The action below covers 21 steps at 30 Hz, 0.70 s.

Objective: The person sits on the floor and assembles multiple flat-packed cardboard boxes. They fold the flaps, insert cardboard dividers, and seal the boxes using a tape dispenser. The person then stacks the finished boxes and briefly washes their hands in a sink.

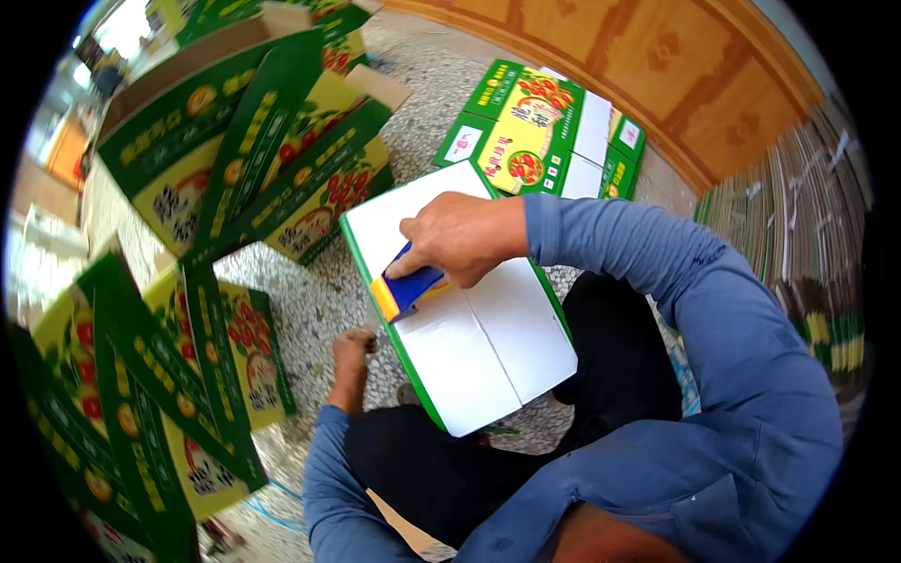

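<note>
I watched a long-sleeved shirt [610, 469] of dusty, greyish blue, its cloth plain and softly creased. The right sleeve [615, 235] showed me wrinkles along its length and some darker marks on the forearm, and it ended at the wrist. The left sleeve [343, 497] was the same blue, rumpled too, and also reached close to the wrist. On the chest I made out a square-cornered flap [709, 511], though I couldn't tell whether it was a pocket. The trousers [615, 342] looked black and unpatterned. Both the right hand [465, 236] and the left hand [351, 358] were bare.
</note>
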### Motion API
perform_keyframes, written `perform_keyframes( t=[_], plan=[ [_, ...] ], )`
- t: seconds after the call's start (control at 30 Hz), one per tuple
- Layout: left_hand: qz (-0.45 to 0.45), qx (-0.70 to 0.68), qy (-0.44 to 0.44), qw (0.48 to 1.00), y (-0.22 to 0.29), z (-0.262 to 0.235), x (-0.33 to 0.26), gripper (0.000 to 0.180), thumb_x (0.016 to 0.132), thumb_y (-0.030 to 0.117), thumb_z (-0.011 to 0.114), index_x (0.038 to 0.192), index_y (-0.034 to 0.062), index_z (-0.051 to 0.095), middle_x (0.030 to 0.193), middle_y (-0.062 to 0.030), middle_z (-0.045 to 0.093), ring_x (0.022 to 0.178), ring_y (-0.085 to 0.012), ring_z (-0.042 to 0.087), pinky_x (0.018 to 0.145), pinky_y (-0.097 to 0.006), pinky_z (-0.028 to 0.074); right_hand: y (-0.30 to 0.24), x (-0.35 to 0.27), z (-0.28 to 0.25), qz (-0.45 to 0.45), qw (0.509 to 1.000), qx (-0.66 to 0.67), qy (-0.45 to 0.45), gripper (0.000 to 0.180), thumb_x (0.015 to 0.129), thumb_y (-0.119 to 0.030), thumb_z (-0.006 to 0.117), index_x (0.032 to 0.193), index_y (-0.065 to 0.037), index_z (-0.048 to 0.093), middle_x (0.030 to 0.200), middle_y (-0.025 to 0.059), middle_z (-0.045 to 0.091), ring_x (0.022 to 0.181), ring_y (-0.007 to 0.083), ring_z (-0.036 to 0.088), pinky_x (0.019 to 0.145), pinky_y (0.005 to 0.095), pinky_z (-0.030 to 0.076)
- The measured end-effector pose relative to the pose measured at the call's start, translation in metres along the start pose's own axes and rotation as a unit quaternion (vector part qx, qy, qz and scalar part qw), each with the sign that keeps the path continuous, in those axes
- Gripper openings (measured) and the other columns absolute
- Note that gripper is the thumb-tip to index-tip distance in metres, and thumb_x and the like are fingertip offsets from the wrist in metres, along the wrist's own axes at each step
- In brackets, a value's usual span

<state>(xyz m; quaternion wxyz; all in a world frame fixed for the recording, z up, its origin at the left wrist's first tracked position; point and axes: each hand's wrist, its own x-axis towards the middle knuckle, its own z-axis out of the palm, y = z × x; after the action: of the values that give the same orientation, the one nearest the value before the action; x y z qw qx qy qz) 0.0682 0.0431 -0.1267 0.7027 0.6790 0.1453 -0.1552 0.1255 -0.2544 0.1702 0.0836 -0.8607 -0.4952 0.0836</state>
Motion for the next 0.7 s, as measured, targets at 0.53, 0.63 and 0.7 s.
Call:
perform_keyframes(
  t=[0.53,0.63,0.7],
  plan=[
    [0.440,0.401,-0.049,0.802,0.229,0.132,0.075,0.041,0.083,0.012,0.067,0.120,-0.0017,0.056,0.109,-0.0203,0.061,0.101,-0.0343,0.059,0.085,-0.041,0.047,0.013,0.000,0.013,-0.039,0.998,0.016,0.037,0.039,0.068,-0.020,0.066,0.107,-0.020,0.070,0.082,0.0150,0.060,0.074,0.0321,0.063,0.061,0.0430,0.050],
    [0.336,0.628,-0.094,0.696,0.204,0.142,0.114,0.059,0.077,0.021,0.068,0.132,0.0088,0.049,0.123,-0.0173,0.057,0.109,-0.0356,0.056,0.090,-0.046,0.045,0.020,-0.002,0.004,-0.055,0.998,0.026,-0.005,0.035,0.077,-0.031,0.066,0.111,-0.021,0.068,0.083,0.0136,0.063,0.082,0.0322,0.063,0.066,0.0450,0.050],
    [0.364,0.606,-0.093,0.701,0.205,0.154,0.092,0.067,0.074,0.032,0.072,0.133,0.0092,0.049,0.125,-0.0163,0.057,0.112,-0.0360,0.054,0.093,-0.048,0.042,0.040,-0.032,0.002,-0.080,0.997,0.013,0.007,0.039,0.080,-0.038,0.065,0.117,-0.026,0.066,0.085,0.0135,0.063,0.085,0.0316,0.063,0.068,0.0444,0.050]
  ],
)
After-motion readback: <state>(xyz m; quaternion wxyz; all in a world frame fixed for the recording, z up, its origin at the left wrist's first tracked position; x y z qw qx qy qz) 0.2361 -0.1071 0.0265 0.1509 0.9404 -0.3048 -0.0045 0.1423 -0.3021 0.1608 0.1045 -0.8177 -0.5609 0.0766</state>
